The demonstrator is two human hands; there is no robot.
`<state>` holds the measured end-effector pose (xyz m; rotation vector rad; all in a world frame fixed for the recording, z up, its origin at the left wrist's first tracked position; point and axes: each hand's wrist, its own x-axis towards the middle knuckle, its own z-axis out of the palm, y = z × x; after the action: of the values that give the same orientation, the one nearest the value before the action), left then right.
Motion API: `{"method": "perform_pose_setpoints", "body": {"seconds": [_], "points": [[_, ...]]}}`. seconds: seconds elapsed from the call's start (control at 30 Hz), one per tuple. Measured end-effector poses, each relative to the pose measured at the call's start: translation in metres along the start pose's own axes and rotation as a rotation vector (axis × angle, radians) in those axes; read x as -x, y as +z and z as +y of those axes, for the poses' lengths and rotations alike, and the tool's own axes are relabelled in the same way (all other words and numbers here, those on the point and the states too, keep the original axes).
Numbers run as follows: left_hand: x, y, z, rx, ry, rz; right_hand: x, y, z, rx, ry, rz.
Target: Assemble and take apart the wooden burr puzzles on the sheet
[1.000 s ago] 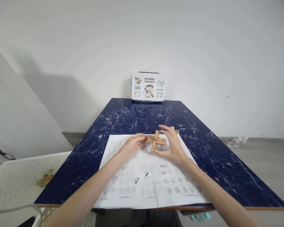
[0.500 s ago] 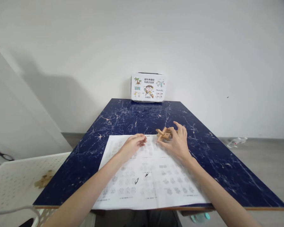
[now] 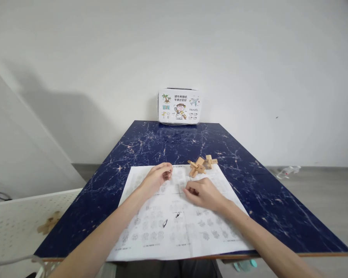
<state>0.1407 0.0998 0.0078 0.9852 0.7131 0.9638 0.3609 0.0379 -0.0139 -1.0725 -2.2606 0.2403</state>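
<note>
My left hand (image 3: 158, 177) rests over the top left part of a printed paper sheet (image 3: 174, 247), its fingers curled in and nothing visible in them. Lower on the sheet and further right, my right hand (image 3: 204, 194) lies with the fingers bent into a loose fist, and I see nothing held. Just beyond the right hand sits a wooden interlocking puzzle (image 3: 196, 168) of crossed pieces, at the sheet's far edge. A smaller cross-shaped wooden puzzle (image 3: 210, 161) stands close by it on the right. Neither hand touches them.
The sheet lies on a blue marbled table (image 3: 168, 143). A white printed case (image 3: 179, 107) stands at the back against the wall. Two small dark objects (image 3: 165, 223) lie on the paper. To the left, a white perforated basket (image 3: 14, 220) holds more wooden pieces (image 3: 49, 224).
My right hand has let go of the wooden puzzle and drawn back toward me, fingers now curled. Both puzzles show fully. The left hand's fingers have curled a little; the view has shifted slightly.
</note>
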Motion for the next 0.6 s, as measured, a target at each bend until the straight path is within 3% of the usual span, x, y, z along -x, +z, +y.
{"method": "perform_pose_setpoints", "body": {"seconds": [0.1,0.6], "points": [[0.0002,0.0003,0.0022,-0.005,-0.001,0.017,-0.0002,0.0052,0.0003,0.022,0.014,-0.051],[-0.0012,-0.0012,0.0040,0.039,-0.013,0.061,-0.0023,0.0019,-0.0015,-0.007,0.040,-0.051]]}}
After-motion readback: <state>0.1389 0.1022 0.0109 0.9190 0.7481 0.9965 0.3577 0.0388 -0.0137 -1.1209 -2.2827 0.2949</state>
